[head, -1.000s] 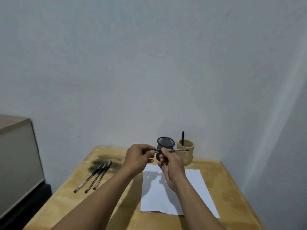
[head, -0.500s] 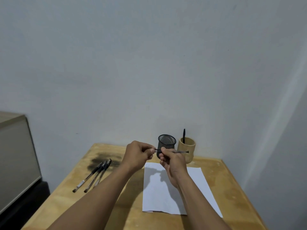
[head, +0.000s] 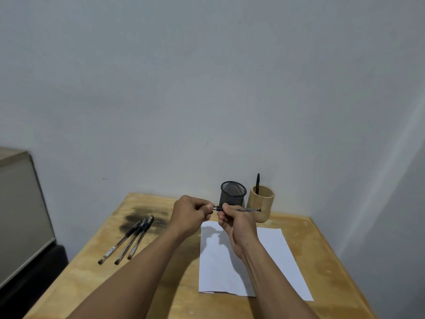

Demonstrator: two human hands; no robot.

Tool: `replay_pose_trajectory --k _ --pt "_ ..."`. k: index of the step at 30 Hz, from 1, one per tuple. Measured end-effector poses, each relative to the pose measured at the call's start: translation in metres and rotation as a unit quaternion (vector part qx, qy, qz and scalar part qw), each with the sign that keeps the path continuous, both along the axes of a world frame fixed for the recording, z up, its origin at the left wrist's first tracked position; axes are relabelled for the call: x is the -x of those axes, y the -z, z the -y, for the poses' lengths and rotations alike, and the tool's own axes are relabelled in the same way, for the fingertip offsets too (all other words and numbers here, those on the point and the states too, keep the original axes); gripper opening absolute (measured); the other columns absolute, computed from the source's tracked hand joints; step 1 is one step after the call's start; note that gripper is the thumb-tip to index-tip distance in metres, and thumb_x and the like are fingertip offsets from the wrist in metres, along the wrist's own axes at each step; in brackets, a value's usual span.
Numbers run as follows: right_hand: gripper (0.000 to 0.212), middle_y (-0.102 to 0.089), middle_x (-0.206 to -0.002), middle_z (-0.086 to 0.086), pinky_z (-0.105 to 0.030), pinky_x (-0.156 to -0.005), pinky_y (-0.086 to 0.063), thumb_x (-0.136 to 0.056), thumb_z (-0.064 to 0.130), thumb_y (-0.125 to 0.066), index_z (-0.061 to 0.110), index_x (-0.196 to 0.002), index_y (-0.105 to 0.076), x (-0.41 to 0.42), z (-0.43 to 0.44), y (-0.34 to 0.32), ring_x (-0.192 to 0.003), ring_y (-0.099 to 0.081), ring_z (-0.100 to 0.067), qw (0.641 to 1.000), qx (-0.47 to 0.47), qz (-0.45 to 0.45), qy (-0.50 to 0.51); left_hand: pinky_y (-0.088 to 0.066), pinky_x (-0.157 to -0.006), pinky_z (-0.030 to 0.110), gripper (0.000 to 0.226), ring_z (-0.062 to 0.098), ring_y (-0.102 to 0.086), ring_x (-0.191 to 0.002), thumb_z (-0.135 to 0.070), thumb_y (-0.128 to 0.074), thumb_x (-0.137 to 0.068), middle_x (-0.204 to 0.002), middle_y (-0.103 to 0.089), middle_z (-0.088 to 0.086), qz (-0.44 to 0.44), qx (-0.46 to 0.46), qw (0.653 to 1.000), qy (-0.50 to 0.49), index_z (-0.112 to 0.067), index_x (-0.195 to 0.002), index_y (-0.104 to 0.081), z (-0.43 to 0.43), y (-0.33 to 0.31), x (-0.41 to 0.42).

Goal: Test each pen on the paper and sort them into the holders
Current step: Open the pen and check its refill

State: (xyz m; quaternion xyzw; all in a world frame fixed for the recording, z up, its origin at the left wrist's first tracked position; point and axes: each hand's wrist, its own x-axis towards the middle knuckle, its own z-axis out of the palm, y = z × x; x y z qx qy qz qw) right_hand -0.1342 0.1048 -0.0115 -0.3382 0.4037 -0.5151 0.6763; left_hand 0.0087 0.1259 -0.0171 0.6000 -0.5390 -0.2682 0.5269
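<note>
Wooden tabletop (head: 299,229) below, I am watching both hands working one pen (head: 243,210) in mid-air above the white paper (head: 271,256). The right hand (head: 236,223) is pinching the barrel near its grip, and the left hand (head: 190,214) is closing thumb and fingers around the pen's left end. Compared with a second ago, the hands are sitting a touch further apart, and a short metallic section is now showing between them where skin was nearly meeting skin; I am reading this as the cap coming off, though the cap itself is hidden in the left fist. If so, this pen is about to be tried on the sheet, which is still looking unmarked from here. Three more pens (head: 128,240) are lying side by side on the table's left, well apart from the paper. Behind the hands, the black mesh holder (head: 232,194) is standing seemingly empty, just beside the bamboo holder (head: 262,201), which is already keeping one dark pen (head: 257,183) upright.
</note>
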Motion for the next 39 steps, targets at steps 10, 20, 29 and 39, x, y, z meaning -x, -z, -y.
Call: replay_pose_trajectory --k 10,20,29,39 --pt "0.016 -0.061 -0.061 -0.010 -0.020 -0.050 -0.054 -0.095 0.000 -0.063 -0.002 -0.079 -0.064 -0.006 0.006 0.006 -0.054 -0.058 -0.014 1.000 -0.023 0.010 0.018 -0.057 -0.071 0.030 0.015 0.007 -0.063 -0.059 -0.008 -0.069 -0.088 -0.062 -0.072 -0.001 0.000 0.003 1.000 -0.015 -0.015 -0.081 -0.081 0.008 0.004 -0.002" --pt "0.011 -0.061 -0.065 -0.012 -0.023 -0.055 -0.048 -0.096 0.003 -0.063 -0.001 -0.086 -0.064 -0.009 0.015 0.013 -0.057 -0.055 -0.017 0.994 0.065 -0.082 0.029 -0.061 -0.081 0.039 0.016 0.018 -0.062 -0.065 -0.003 -0.067 -0.090 -0.069 -0.069 0.011 -0.093 -0.025 0.995 0.014 -0.012 -0.081 -0.078 0.013 0.008 -0.005" --pt "0.011 -0.059 -0.060 -0.010 -0.021 -0.050 -0.049 -0.094 0.002 -0.064 -0.002 -0.083 -0.064 -0.012 0.019 0.009 -0.048 -0.054 -0.013 0.999 -0.015 -0.035 0.034 -0.060 -0.078 0.037 0.010 0.010 -0.065 -0.060 -0.006 -0.070 -0.088 -0.059 -0.070 -0.007 -0.037 -0.010 0.999 0.006 -0.008 -0.088 -0.080 0.023 0.014 -0.009" --pt "0.017 -0.058 -0.058 -0.008 -0.019 -0.048 -0.048 -0.097 0.003 -0.061 0.001 -0.081 -0.061 0.000 0.018 0.009 -0.048 -0.052 -0.011 1.000 0.009 -0.004 0.016 -0.043 -0.064 0.017 0.008 0.004 -0.058 -0.066 -0.018 -0.071 -0.089 -0.076 -0.073 -0.006 0.058 -0.026 0.996 0.064 -0.022 -0.084 -0.076 0.025 0.006 -0.011"
